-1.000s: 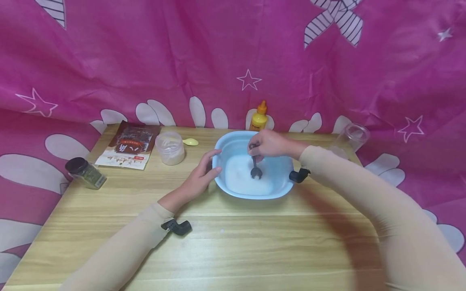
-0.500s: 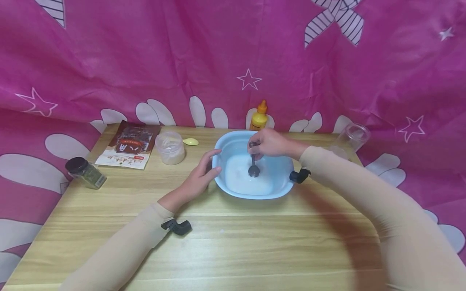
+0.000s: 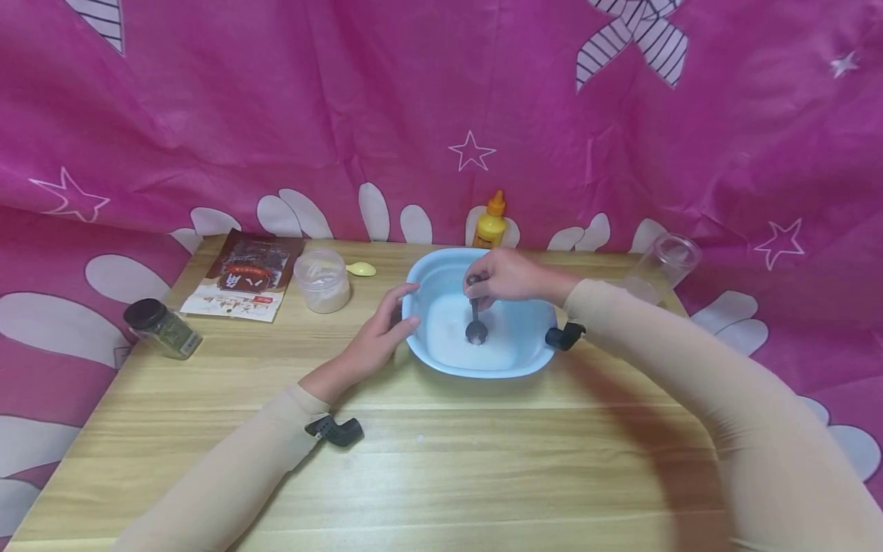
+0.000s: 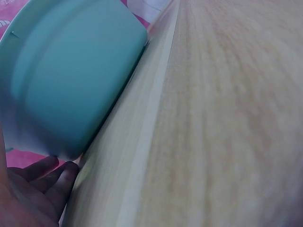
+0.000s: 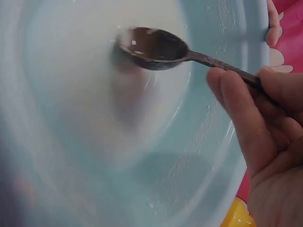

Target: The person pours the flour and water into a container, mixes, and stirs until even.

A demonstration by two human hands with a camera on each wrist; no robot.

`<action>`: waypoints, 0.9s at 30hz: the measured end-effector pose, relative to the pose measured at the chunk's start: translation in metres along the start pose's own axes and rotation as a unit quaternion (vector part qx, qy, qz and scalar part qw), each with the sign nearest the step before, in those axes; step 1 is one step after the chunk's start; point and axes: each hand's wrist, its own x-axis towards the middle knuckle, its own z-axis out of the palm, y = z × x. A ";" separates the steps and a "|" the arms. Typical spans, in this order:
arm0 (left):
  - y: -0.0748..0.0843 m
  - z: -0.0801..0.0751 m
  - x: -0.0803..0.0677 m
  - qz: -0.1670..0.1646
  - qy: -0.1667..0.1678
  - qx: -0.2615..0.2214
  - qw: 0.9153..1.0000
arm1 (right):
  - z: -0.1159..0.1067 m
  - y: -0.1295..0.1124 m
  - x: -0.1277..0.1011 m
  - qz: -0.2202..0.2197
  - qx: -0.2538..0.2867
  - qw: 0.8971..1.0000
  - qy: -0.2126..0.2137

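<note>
Your right hand [image 3: 507, 274] pinches the handle of the dark spoon [image 3: 476, 331], and in the last second its bowl has slid a little toward the left side of the blue basin [image 3: 428, 268] while staying down in the white liquid [image 3: 451, 337], so the stirring goes on. Your left hand [image 3: 378, 331] has not moved: its fingers lie relaxed against the outside of the basin's left wall and steady it. The basin stands near the far edge of the desk [image 3: 414, 460], in the middle.
</note>
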 end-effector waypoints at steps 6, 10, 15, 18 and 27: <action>-0.001 0.000 0.000 -0.004 0.000 0.002 1.000 | 0.002 -0.003 0.001 -0.002 -0.042 0.997 0.063; -0.001 0.000 0.000 -0.005 -0.001 0.003 1.000 | 0.001 -0.004 0.001 0.001 -0.057 0.998 0.025; 0.000 0.000 0.000 -0.004 -0.002 0.002 1.000 | 0.008 -0.006 0.005 -0.020 0.017 0.998 -0.053; 0.000 0.001 0.000 0.000 -0.001 0.001 1.000 | 0.014 -0.010 0.011 -0.039 0.056 0.997 -0.047; 0.001 -0.001 0.001 0.003 -0.007 -0.007 1.000 | 0.015 -0.021 0.021 -0.050 -0.072 0.992 0.089</action>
